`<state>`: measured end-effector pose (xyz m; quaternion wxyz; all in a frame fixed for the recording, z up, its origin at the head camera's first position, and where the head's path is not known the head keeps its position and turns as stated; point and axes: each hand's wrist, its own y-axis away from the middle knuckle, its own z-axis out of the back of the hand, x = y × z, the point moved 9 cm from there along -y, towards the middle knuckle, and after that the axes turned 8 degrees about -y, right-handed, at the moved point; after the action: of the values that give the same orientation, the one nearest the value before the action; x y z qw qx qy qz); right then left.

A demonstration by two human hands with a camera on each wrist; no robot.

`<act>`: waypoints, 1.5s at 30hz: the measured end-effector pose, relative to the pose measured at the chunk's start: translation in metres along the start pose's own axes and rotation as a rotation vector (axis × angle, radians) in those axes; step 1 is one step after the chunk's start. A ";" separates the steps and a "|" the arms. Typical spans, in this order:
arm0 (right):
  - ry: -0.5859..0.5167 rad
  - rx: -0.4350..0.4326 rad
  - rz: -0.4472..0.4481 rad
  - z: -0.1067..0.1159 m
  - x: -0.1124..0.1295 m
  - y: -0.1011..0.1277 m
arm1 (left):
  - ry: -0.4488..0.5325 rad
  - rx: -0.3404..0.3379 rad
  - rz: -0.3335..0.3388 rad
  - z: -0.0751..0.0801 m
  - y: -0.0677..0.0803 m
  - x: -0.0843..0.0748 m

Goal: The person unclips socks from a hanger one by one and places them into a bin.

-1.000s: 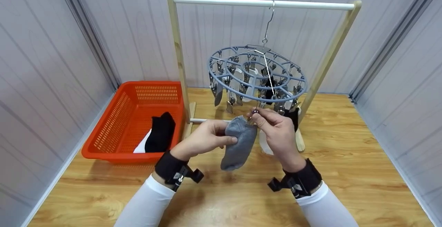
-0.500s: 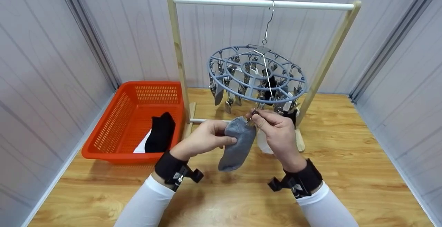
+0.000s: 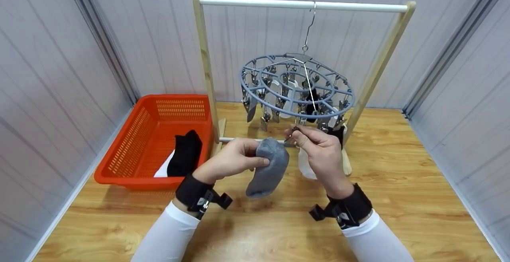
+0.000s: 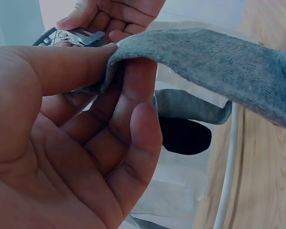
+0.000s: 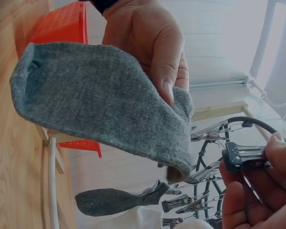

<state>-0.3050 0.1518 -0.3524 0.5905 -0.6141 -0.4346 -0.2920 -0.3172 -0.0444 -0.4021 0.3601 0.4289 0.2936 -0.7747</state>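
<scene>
Shifted left, the gray sock [image 3: 271, 174] is pinched in the left hand [image 3: 236, 159]; the right hand [image 3: 322, 152] pinches a metal clip [image 5: 244, 154].

Grey sock [image 3: 271, 172] (and left hand [image 3: 235, 160]) has shifted leftward, away from the clip [image 5: 245, 155]
</scene>
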 end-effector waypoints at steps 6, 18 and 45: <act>0.079 -0.005 -0.014 -0.002 0.000 -0.001 | 0.006 -0.013 0.000 0.004 0.001 0.000; 0.482 -0.020 0.308 -0.007 0.026 0.008 | -0.003 -0.024 -0.007 0.009 0.002 -0.001; 0.599 -0.243 0.852 0.004 0.092 0.028 | 0.038 -0.088 0.034 0.035 0.011 -0.001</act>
<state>-0.2395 0.1750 -0.2855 0.6796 -0.6898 0.0776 -0.2372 -0.3232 -0.0770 -0.3871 0.3863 0.4323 0.3270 -0.7463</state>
